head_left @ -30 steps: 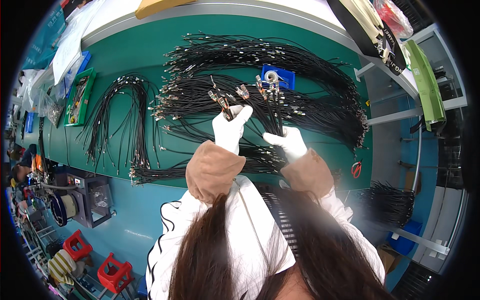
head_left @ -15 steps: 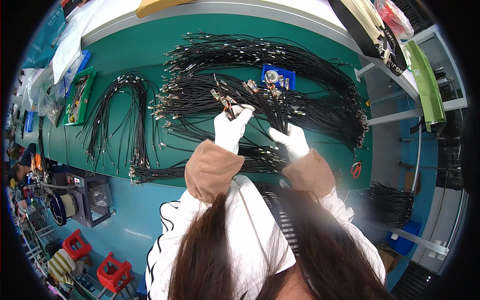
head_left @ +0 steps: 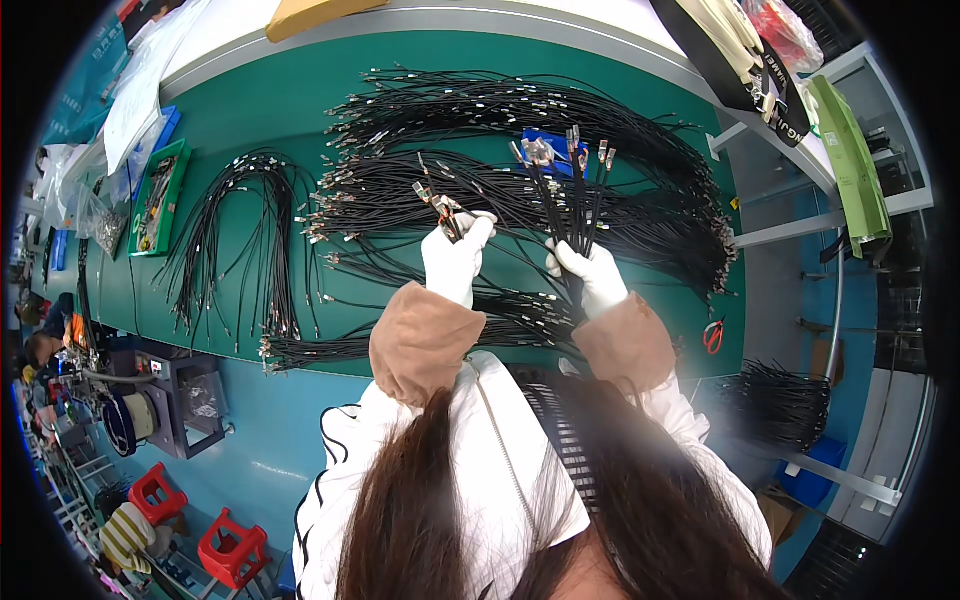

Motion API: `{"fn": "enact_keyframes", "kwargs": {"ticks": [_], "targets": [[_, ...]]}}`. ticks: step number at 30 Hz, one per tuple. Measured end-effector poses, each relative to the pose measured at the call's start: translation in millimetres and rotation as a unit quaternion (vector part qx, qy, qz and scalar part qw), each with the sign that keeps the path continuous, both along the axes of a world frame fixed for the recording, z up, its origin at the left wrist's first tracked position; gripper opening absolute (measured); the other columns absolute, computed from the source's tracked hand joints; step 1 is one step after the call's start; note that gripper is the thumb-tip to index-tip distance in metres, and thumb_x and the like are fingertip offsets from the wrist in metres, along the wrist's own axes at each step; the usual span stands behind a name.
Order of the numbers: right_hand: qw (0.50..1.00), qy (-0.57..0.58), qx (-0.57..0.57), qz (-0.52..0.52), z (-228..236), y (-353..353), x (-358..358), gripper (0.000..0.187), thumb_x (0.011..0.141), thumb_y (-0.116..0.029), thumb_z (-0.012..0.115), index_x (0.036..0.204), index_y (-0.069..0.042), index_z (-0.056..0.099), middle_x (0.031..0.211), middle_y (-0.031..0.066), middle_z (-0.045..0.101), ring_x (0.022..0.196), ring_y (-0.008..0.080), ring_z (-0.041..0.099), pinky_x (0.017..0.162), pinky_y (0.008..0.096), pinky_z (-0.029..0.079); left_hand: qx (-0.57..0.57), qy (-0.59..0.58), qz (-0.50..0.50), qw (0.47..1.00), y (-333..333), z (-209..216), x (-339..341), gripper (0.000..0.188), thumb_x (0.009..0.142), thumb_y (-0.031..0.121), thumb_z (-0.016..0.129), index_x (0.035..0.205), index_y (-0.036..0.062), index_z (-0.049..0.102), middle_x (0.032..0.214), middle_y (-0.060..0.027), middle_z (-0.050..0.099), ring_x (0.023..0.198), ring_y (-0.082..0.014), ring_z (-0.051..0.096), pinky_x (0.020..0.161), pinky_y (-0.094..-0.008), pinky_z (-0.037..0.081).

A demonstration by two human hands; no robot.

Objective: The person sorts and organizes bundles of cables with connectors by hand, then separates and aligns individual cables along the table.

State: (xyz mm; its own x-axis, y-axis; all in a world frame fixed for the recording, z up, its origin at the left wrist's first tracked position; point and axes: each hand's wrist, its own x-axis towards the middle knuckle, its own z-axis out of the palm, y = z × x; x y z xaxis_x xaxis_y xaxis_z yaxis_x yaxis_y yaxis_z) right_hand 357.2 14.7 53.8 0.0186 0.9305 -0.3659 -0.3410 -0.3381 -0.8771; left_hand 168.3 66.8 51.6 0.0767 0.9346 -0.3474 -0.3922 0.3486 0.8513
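Observation:
My left hand [head_left: 452, 262], in a white glove, is closed round a few black cables whose metal connector ends [head_left: 440, 203] stick up above the fingers. To its right, my white-gloved right hand [head_left: 592, 280] grips a thicker bunch of black cables [head_left: 572, 215]. The connector tips of that bunch fan apart over a small blue tray [head_left: 562, 152]. Both hands are raised above the large piles of similar black cables [head_left: 420, 205] on the green table mat [head_left: 240, 100]. My fingers partly hide where the cables are gripped.
An arched cable bundle [head_left: 255, 170] lies at the left, beside a green bin [head_left: 160, 200] of small parts. Red-handled scissors [head_left: 713, 337] lie near the right table edge. More cables [head_left: 780, 405] hang beyond it. Red stools [head_left: 232, 548] stand on the blue floor.
My right hand has shifted slightly right, and the connector ends of its cables have spread wider. My left hand has moved a little left and nearer to me, still gripping its cables.

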Motion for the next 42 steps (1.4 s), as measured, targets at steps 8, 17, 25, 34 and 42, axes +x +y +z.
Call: {"fn": "enact_keyframes", "kwargs": {"ticks": [8,17,25,34,42], "targets": [[0.998,-0.034,-0.042,0.016,-2.8,0.1,1.5,0.018,0.08,-0.017,0.071,0.089,-0.003,0.064,0.072,0.0005,0.06,0.064,0.0056,0.051,0.059,0.02,0.038,-0.014,0.109,0.035,0.993,-4.1,4.1,1.6,0.023,0.072,0.015,0.078,0.082,-0.0012,0.066,0.065,-0.0004,0.06,0.051,-0.0051,0.05,0.047,-0.0194,0.038],[0.992,-0.104,-0.013,0.066,-1.1,-3.0,-6.1,0.02,0.074,-0.014,0.076,0.086,-0.004,0.065,0.073,-0.0026,0.06,0.065,0.0047,0.05,0.061,0.0218,0.039,0.069,0.111,0.018,0.991,-8.1,10.8,11.8,0.023,0.07,0.017,0.08,0.075,0.0014,0.064,0.066,0.0007,0.06,0.055,-0.0051,0.048,0.051,-0.0206,0.035],[0.993,-0.087,-0.041,0.068,3.3,-2.1,-6.5,0.021,0.072,-0.013,0.077,0.087,-0.003,0.067,0.075,-0.0022,0.062,0.066,0.0052,0.052,0.061,0.0219,0.04,0.036,0.181,0.055,0.981,-6.1,0.4,4.6,0.031,0.068,0.022,0.082,0.062,0.0029,0.059,0.054,0.0024,0.052,0.049,-0.0065,0.042,0.048,-0.0246,0.035],[0.991,-0.119,-0.047,0.033,4.1,-1.2,-9.0,0.022,0.071,-0.013,0.077,0.087,-0.002,0.067,0.075,-0.0012,0.062,0.066,0.0056,0.052,0.062,0.0217,0.041,0.016,0.066,0.093,0.993,-11.3,17.4,10.9,0.021,0.071,0.015,0.079,0.074,0.0035,0.061,0.058,0.0031,0.052,0.043,-0.0025,0.038,0.039,-0.0191,0.025],[0.995,-0.096,-0.033,0.027,4.6,-1.5,-4.3,0.02,0.072,-0.012,0.076,0.087,-0.003,0.066,0.076,-0.0019,0.061,0.068,0.0058,0.052,0.065,0.0223,0.041,0.033,0.077,0.076,0.994,-4.7,-0.5,4.2,0.025,0.072,0.012,0.078,0.076,0.0033,0.055,0.057,0.0027,0.05,0.042,-0.0036,0.04,0.038,-0.0198,0.027]]}}
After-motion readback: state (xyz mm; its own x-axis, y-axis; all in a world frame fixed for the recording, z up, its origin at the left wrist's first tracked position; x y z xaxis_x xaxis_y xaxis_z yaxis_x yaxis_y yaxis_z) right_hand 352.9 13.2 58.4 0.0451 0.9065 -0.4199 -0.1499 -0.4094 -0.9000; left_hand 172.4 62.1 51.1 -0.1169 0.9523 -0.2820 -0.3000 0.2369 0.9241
